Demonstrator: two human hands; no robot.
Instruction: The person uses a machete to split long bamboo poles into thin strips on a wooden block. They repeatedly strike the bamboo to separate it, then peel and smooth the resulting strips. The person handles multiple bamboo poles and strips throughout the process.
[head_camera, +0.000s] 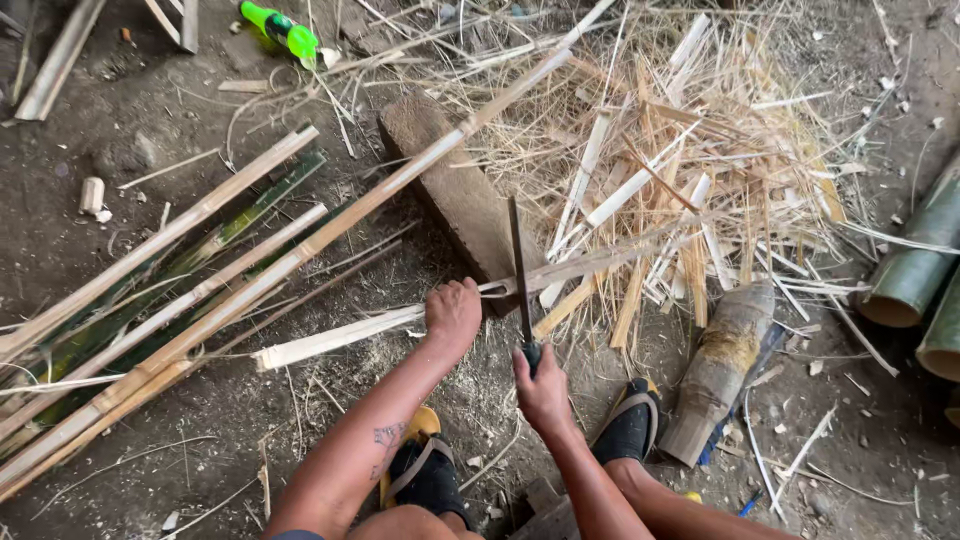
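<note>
Firmly: left hand (453, 312) grip clamped on bamboo strip (340, 338); right hand (541, 385) on knife (521, 275).

Pale matt bamboo strip (340, 335), dark metal blade (519, 265).

Bamboo workshop: dirt floor (130, 150), split bamboo strips (170, 300), heap of shavings (690, 150)

- Left hand (453, 312) grips a long pale split bamboo strip (340, 335) lying across a weathered rectangular wooden block (455, 195).
- Right hand (541, 388) holds a dark-bladed knife (520, 270) upright (just right of the left hand).
- Straw-like heap of bamboo shavings (690, 170) lies right of the block.
</note>
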